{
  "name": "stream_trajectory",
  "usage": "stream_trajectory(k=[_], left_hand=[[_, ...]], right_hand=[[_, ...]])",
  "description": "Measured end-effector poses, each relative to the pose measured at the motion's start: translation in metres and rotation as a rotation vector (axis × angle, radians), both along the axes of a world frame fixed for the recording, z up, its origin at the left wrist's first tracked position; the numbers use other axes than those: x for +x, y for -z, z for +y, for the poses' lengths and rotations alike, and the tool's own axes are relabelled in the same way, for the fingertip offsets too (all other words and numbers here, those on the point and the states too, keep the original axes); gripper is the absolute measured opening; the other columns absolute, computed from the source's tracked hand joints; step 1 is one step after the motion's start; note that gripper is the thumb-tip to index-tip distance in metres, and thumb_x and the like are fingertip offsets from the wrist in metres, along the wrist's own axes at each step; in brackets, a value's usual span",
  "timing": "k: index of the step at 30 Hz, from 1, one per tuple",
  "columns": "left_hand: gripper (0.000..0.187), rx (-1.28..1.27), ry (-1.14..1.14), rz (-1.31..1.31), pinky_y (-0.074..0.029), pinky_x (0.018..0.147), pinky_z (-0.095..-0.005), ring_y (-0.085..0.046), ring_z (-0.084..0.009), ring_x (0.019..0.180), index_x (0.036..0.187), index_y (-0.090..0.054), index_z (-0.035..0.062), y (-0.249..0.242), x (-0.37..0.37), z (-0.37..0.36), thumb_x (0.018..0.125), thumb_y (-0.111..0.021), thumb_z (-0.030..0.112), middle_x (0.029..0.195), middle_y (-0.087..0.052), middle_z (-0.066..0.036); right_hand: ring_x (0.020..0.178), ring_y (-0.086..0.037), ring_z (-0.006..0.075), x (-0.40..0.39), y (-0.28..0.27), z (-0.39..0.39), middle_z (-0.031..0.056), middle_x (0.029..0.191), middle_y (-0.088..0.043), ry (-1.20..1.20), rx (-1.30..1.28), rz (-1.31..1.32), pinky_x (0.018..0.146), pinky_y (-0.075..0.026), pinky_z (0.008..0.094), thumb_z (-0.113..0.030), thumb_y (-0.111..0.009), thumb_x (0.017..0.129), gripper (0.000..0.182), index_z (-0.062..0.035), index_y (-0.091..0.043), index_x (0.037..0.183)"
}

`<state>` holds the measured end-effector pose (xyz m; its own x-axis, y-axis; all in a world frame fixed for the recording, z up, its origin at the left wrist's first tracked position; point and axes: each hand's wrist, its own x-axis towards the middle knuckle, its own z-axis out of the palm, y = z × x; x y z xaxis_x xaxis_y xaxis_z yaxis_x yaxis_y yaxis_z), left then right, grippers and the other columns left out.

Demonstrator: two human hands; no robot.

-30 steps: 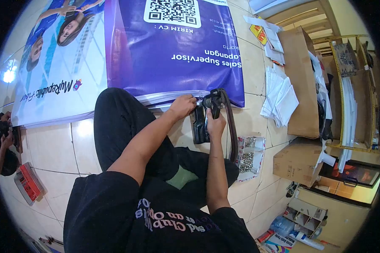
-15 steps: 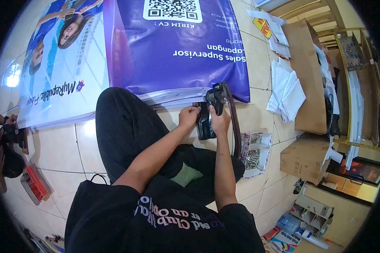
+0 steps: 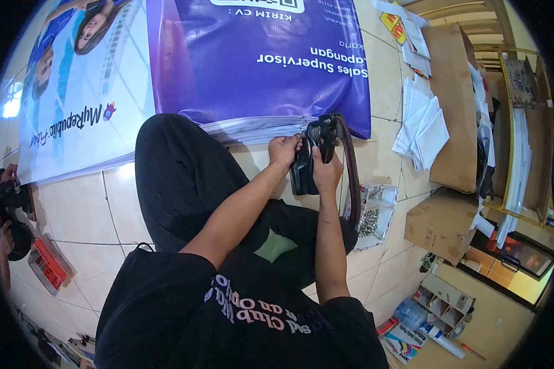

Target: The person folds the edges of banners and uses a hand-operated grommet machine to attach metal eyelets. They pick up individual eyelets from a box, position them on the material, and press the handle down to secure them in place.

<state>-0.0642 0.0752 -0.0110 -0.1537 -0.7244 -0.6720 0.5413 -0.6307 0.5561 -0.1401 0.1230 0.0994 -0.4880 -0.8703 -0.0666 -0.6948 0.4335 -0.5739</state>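
Observation:
A black eyelet press (image 3: 304, 169) with a coiled spring and a long brown lever (image 3: 353, 166) stands on the floor before my crossed legs. My left hand (image 3: 283, 152) is closed in a pinch, fingertips close to the press's jaw; whatever they hold is too small to make out. On the press's right side, my right hand (image 3: 328, 172) grips its body, thumb upward and the other fingers partly hidden. Stacked printed banners (image 3: 264, 80), purple and white, lie just beyond, their layered near edge reaching the press. A divided box of small metal eyelets (image 3: 370, 220) sits right of the lever.
White folded sheets (image 3: 420, 126) and cardboard boxes (image 3: 442, 222) line the right side. Another person's hand (image 3: 8, 173) is at the far left beside a dark press and a red box (image 3: 50, 265). A shelf unit (image 3: 444, 301) stands lower right.
The view has shifted slightly. My left fingertips have moved up, nearer the press's jaw. My right hand stays on the press, and the banners lie as before.

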Motion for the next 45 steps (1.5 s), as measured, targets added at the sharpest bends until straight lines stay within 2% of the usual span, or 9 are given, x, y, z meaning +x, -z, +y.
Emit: stream_trajectory(k=[10, 29, 31, 33, 35, 36, 39, 42, 45], left_hand=[[0.018, -0.082, 0.025, 0.007, -0.048, 0.060, -0.0243, -0.060, -0.0114, 0.063, 0.084, -0.068, -0.0046, 0.008, 0.001, 0.001, 0.085, -0.067, 0.014, 0.075, -0.067, -0.008], [0.017, -0.147, 0.118, -0.138, -0.045, 0.060, -0.0244, -0.057, -0.0104, 0.063, 0.082, -0.068, -0.0029, -0.001, 0.008, -0.001, 0.085, -0.067, 0.014, 0.074, -0.066, -0.005], [0.018, -0.158, 0.100, -0.144, -0.045, 0.058, -0.0244, -0.056, -0.0104, 0.060, 0.078, -0.067, -0.0014, 0.003, 0.006, -0.001, 0.084, -0.069, 0.015, 0.071, -0.066, -0.006], [0.018, -0.157, 0.083, -0.116, -0.045, 0.057, -0.0244, -0.056, -0.0105, 0.060, 0.078, -0.067, -0.0016, 0.007, 0.004, -0.001, 0.084, -0.069, 0.015, 0.071, -0.066, -0.006], [0.018, -0.119, 0.068, -0.060, -0.045, 0.056, -0.0243, -0.057, -0.0106, 0.059, 0.078, -0.067, -0.0016, 0.011, 0.003, -0.003, 0.083, -0.070, 0.016, 0.072, -0.066, -0.006], [0.018, -0.121, 0.058, -0.059, -0.045, 0.056, -0.0243, -0.057, -0.0106, 0.059, 0.078, -0.067, -0.0016, 0.010, 0.003, -0.007, 0.083, -0.070, 0.016, 0.072, -0.066, -0.006], [0.018, -0.095, 0.027, -0.053, -0.044, 0.055, -0.0243, -0.057, -0.0104, 0.060, 0.078, -0.067, -0.0017, 0.004, 0.003, -0.005, 0.083, -0.070, 0.015, 0.072, -0.065, -0.006], [0.019, -0.098, 0.080, -0.112, -0.044, 0.055, -0.0242, -0.056, -0.0101, 0.059, 0.077, -0.067, -0.0014, 0.006, 0.003, -0.004, 0.082, -0.071, 0.016, 0.071, -0.065, -0.005], [0.020, -0.147, 0.096, -0.113, -0.045, 0.060, -0.0237, -0.057, -0.0105, 0.062, 0.078, -0.068, 0.0000, 0.009, 0.004, -0.004, 0.084, -0.070, 0.019, 0.073, -0.065, -0.004]], right_hand=[[0.075, -0.068, 0.0303, 0.001, 0.014, -0.005, 0.0163, 0.081, -0.069, 0.045, -0.214, 0.054, 0.068, -0.051, 0.0372, -0.029, -0.068, 0.083, 0.034, -0.0016, -0.065, 0.102], [0.085, -0.065, 0.0367, 0.001, 0.011, -0.007, 0.0193, 0.089, -0.067, 0.096, -0.095, 0.122, 0.075, -0.050, 0.0423, -0.035, -0.066, 0.084, 0.038, -0.0044, -0.061, 0.106], [0.111, -0.056, 0.0337, -0.009, -0.010, -0.007, 0.0206, 0.120, -0.058, -0.157, 0.047, -0.112, 0.096, -0.042, 0.0390, -0.032, -0.066, 0.084, 0.061, -0.0011, -0.046, 0.131], [0.111, -0.055, 0.0266, -0.055, 0.003, 0.008, 0.0165, 0.119, -0.058, -0.272, 0.086, -0.656, 0.095, -0.043, 0.0358, -0.022, -0.071, 0.081, 0.060, -0.0008, -0.046, 0.131], [0.102, -0.059, 0.0222, -0.104, -0.003, 0.026, 0.0127, 0.114, -0.061, -0.172, -0.118, -0.546, 0.087, -0.048, 0.0346, -0.016, -0.068, 0.084, 0.049, -0.0002, -0.051, 0.127], [0.091, -0.062, 0.0211, -0.120, -0.018, 0.037, 0.0109, 0.105, -0.063, 0.152, -0.263, -0.574, 0.079, -0.050, 0.0344, -0.014, -0.066, 0.085, 0.037, 0.0001, -0.056, 0.118], [0.084, -0.065, 0.0259, -0.206, 0.007, 0.090, 0.0164, 0.091, -0.067, 0.608, -0.097, 0.238, 0.077, -0.051, 0.0377, -0.017, -0.059, 0.083, 0.031, 0.0025, -0.062, 0.107], [0.093, -0.065, 0.0352, -0.252, 0.061, 0.120, 0.0246, 0.098, -0.066, 0.378, 0.476, 0.402, 0.081, -0.049, 0.0398, -0.018, -0.056, 0.081, 0.033, 0.0032, -0.062, 0.106], [0.102, -0.059, 0.0414, -0.277, 0.083, 0.119, 0.0276, 0.105, -0.062, 0.123, 0.377, 0.121, 0.086, -0.047, 0.0433, -0.016, -0.055, 0.079, 0.034, 0.0007, -0.062, 0.107]])
